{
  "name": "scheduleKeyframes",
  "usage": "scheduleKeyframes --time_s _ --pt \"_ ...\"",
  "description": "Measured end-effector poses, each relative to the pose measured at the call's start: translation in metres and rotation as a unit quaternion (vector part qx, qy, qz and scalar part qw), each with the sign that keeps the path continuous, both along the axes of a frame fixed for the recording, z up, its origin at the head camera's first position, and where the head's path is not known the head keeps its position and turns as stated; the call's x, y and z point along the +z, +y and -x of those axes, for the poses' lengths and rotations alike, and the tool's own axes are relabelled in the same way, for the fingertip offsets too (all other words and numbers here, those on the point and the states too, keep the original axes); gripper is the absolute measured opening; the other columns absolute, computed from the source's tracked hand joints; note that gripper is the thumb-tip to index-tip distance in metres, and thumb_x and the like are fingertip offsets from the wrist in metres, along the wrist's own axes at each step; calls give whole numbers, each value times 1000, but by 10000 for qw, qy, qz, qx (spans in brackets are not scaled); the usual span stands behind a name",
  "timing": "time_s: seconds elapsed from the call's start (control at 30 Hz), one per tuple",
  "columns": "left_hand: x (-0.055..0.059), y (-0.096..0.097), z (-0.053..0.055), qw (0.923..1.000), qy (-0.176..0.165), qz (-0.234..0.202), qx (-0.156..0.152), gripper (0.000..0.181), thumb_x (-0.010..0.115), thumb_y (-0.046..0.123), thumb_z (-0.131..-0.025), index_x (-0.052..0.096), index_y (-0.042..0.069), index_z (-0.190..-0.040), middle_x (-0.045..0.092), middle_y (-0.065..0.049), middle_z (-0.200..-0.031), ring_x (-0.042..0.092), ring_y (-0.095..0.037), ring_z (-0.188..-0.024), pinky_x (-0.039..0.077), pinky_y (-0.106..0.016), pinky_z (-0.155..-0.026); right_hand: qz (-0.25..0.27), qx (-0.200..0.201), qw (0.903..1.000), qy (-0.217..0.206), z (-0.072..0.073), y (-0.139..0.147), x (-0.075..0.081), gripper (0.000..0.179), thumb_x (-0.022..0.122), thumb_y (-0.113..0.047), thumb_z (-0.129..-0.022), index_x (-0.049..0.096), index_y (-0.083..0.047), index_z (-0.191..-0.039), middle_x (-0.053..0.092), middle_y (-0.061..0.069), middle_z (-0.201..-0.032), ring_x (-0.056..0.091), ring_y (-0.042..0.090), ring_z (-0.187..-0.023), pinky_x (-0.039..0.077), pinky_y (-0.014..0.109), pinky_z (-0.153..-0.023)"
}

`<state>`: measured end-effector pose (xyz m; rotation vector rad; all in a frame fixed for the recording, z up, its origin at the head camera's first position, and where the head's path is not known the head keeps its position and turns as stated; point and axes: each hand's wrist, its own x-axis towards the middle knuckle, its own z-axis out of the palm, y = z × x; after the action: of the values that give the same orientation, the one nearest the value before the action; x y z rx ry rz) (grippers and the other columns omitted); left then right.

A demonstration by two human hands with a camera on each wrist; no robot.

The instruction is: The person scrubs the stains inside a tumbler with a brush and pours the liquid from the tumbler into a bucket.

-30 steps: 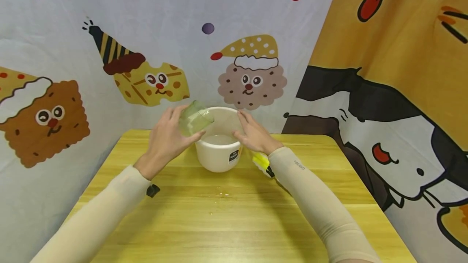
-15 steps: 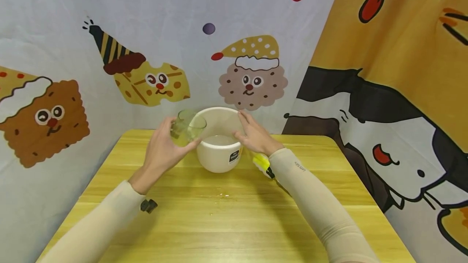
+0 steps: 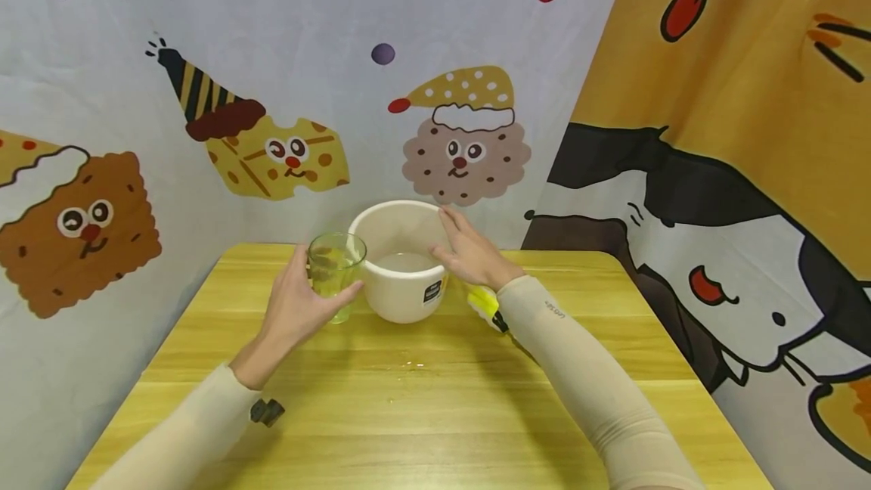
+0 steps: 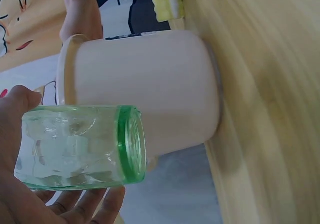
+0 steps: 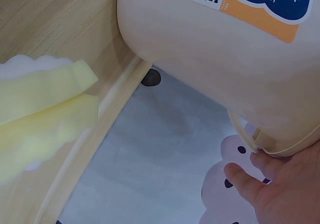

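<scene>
My left hand grips a green clear drinking glass, thumb on one side and fingers round the other. The glass is upright, mouth up, just left of a cream plastic bucket. In the left wrist view, its thick green base hangs clear of the tabletop, and no liquid shows inside. My right hand holds the bucket by its right rim, thumb over the inner side. Fingers lie against the outside near the handle joint in the right wrist view. Shallow water appears at the bucket's bottom.
A yellow and white sponge brush with a black handle lies right of the bucket, partly under my right forearm. Water drops spot the wooden table in front. A printed cloth hangs close behind the table.
My left hand has drawn the glass left and down from over the bucket's rim. The glass has turned from tipped to upright. My right hand stays on the rim.
</scene>
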<state>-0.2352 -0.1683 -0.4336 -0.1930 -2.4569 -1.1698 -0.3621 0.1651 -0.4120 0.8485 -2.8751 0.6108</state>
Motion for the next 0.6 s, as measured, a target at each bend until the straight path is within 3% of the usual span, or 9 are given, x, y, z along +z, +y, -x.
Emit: scheduleKeyframes --time_s 0.43,0.6 --pt "-27 -4 -11 9985 -547 46 -68 93 101 46 -91 53 3 -158 77 -24 -139 77 -45 -124 66 -62 -99 14 54 10000 58 -1 0 0 93 52 -52 -116 15 -2 -186 18 25 -194 34 48 -177 32 63 -145" --pt "-40 -4 -13 9970 -724 256 -124 89 102 47 -90 55 4 -152 80 -20 -133 79 -40 -118 64 -48 -90 54 62 10000 51 -1 0 0 92 55 -47 -117 15 -1 -186 18 26 -194 33 48 -177 31 63 -146"
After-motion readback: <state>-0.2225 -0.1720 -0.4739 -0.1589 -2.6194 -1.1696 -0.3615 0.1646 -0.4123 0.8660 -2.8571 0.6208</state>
